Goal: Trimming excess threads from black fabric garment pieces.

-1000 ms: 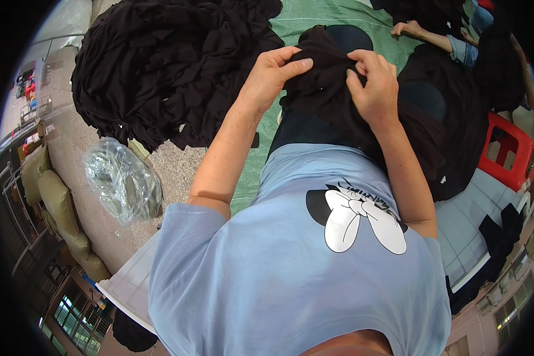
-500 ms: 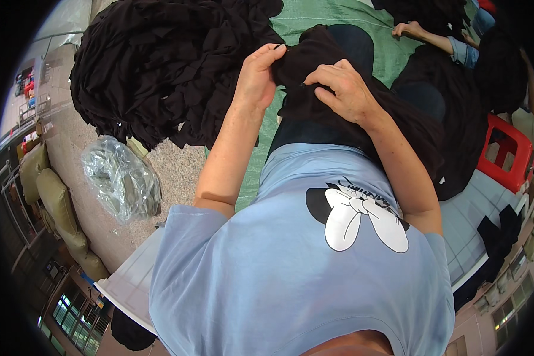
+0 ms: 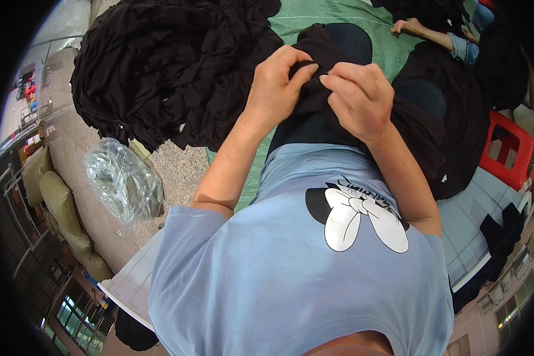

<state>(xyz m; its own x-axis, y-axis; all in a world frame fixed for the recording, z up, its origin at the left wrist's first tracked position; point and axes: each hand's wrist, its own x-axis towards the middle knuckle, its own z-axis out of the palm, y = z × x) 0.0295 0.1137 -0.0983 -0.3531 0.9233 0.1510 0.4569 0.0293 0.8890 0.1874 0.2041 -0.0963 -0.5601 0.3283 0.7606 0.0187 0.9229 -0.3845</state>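
Note:
Black cloth (image 3: 418,127) lies across my lap and over my thighs, bunched where my hands work. My left hand (image 3: 277,86) pinches a fold of this cloth between thumb and forefinger. Close to its right, my right hand (image 3: 362,101) is closed in a pinch, its fingertips near the same fold. A small pale spot shows at those fingertips; whether it is a nail or a held thing I cannot make out. A big heap of black cloth pieces (image 3: 166,71) lies just beyond my left hand.
Green sheeting (image 3: 314,13) covers the ground ahead. A clear plastic bag (image 3: 123,181) lies at left, near stuffed sacks (image 3: 59,199). On the right stand a red plastic stool (image 3: 510,155) and a pale tabletop (image 3: 471,210). Another person's hand (image 3: 409,27) reaches in at far right beside more black cloth.
My left hand has moved right with the cloth fold. My right hand has shifted a little right, and its fingers have curled into a pinch close to the left thumb.

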